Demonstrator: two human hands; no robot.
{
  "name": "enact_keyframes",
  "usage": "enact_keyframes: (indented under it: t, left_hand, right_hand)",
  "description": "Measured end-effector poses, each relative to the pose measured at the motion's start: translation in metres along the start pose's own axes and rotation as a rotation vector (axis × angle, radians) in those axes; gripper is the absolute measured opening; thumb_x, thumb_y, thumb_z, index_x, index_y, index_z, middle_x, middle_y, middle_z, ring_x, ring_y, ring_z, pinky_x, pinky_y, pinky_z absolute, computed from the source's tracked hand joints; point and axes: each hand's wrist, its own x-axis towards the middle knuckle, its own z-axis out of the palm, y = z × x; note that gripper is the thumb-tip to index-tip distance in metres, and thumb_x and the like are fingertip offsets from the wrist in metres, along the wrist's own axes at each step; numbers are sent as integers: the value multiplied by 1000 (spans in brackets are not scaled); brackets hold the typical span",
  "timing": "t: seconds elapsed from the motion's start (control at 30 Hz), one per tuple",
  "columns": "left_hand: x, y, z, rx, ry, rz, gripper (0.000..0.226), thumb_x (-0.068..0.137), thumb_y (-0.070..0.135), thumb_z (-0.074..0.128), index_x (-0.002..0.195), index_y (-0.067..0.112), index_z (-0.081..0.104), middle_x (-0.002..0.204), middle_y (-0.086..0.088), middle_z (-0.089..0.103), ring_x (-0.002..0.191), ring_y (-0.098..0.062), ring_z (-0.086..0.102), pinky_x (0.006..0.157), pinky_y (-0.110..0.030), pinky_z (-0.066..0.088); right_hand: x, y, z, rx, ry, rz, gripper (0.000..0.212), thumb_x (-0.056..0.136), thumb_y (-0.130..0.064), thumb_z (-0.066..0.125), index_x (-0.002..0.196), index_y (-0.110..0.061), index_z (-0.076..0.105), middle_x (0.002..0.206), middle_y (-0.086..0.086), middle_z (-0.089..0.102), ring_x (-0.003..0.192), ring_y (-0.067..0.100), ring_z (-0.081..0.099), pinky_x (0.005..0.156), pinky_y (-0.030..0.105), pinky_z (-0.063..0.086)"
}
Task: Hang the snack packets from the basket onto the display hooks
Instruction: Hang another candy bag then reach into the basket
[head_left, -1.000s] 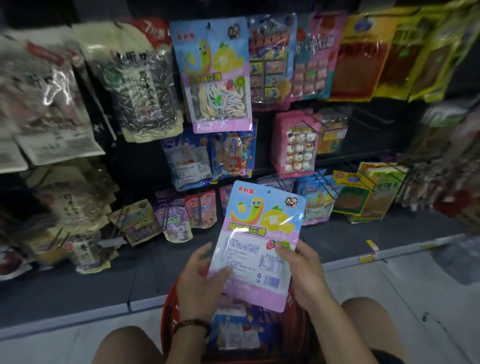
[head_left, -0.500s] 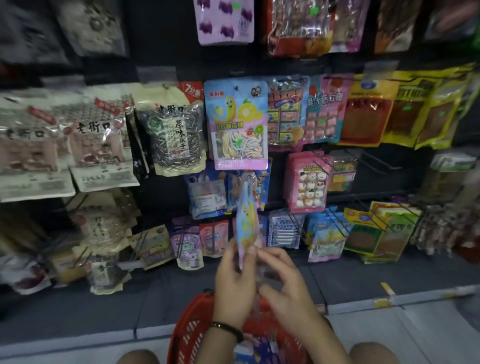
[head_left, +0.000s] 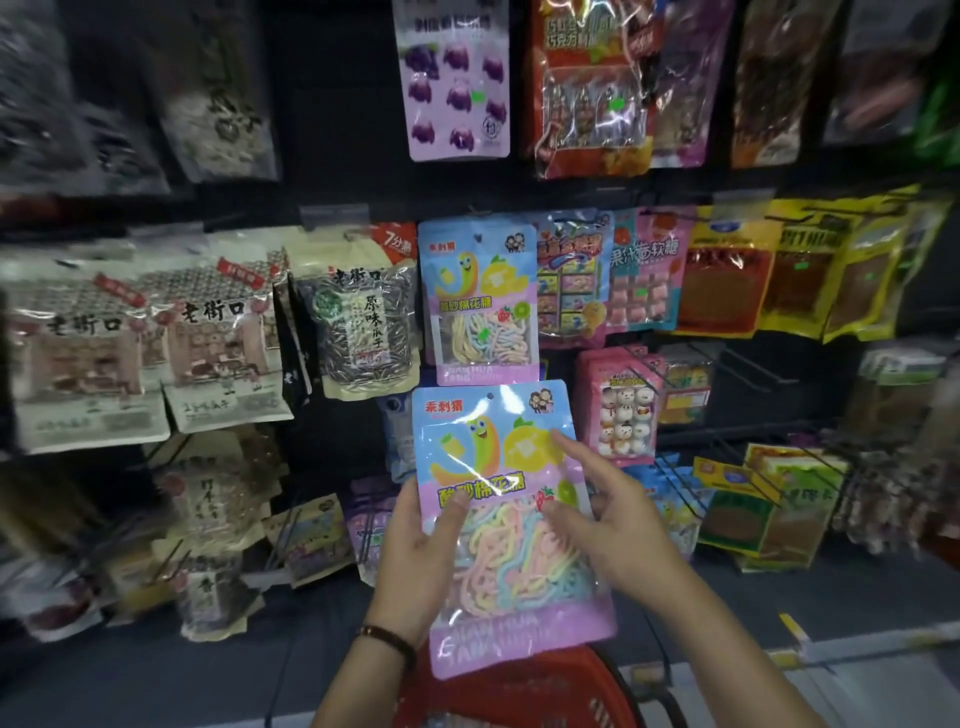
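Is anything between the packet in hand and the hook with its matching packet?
Nothing visible. The held packet, gripped by the left hand, sits just below the matching hung packet, with no other item across its way up.

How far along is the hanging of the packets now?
Done: one hung packet sits on its hook. In hand: the left hand grips the held packet, the right hand touches it. Left: hook it; the basket shows little of its contents.
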Motion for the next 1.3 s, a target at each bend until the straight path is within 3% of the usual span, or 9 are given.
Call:
enact_keyframes:
  t: [0.13,0.33,0.47,0.6,0.7,0.87,0.97,1.03,1.3]
  left_hand:
    - [20,5,-6,64,-1,45,101,91,22,82,158,61,17,133,3,74,122,-20,71,96,-55,59]
    - [53,17,-10,118,-197,70,79,87,-2,82,136,56,60,141,8,68,113,-13,75,86,-35,65]
    - [89,33,-5,215,-257,112,91,85,-4,83,149,52,51,150,25,52,129,7,60,100,-27,59]
    - [133,45,-1,334,-283,172,98,87,-4,80,155,53,39,153,22,50,138,2,52,101,-24,57]
    - [165,58,4,343,-293,194,100,86,-10,78,157,49,39,150,12,54,123,0,63,83,-19,60]
    - [212,85,11,403,-282,204,102,87,-10,76,159,49,34,135,24,53,86,12,69,68,-25,63]
    - [231,96,15,468,-272,236,102,89,-8,74,161,48,29,128,29,46,63,4,65,57,-20,55]
    - [238,98,15,515,-255,264,102,89,-4,74,161,50,27,138,18,48,74,5,65,59,-17,55]
    - [250,86,18,610,-256,246,104,91,7,77,159,60,19,162,4,39,79,-21,66,61,-23,53]
  right_hand:
    - [17,-11,-6,-46,72,-28,70,86,-20,89,143,-50,60,140,-28,63,128,-5,62,96,22,59]
    - [43,-31,-11,-143,32,-42,81,88,-11,86,145,-59,53,142,-31,53,119,-18,58,89,12,57]
    - [76,-41,-15,-167,45,-58,86,82,-9,89,145,-57,54,146,-17,60,111,-7,68,73,8,55]
    - [117,-58,-23,-168,40,-32,88,86,-8,87,150,-54,49,143,-2,59,56,6,66,47,14,47]
    - [148,-73,-27,-220,32,-65,91,88,-10,86,154,-56,43,160,-12,48,92,22,78,58,20,57]
    - [193,-98,-29,-296,64,-101,96,89,-8,85,160,-50,36,163,-7,43,65,13,65,59,26,61]
    - [212,-108,-32,-275,81,-129,97,88,-14,87,160,-53,35,167,-10,41,98,11,74,62,13,55]
    - [222,-108,-34,-286,81,-126,98,86,-17,88,160,-54,34,167,-10,41,118,23,71,64,8,50]
    - [230,-99,-37,-414,67,-98,101,85,-12,89,160,-53,35,170,-3,38,106,35,75,69,27,66]
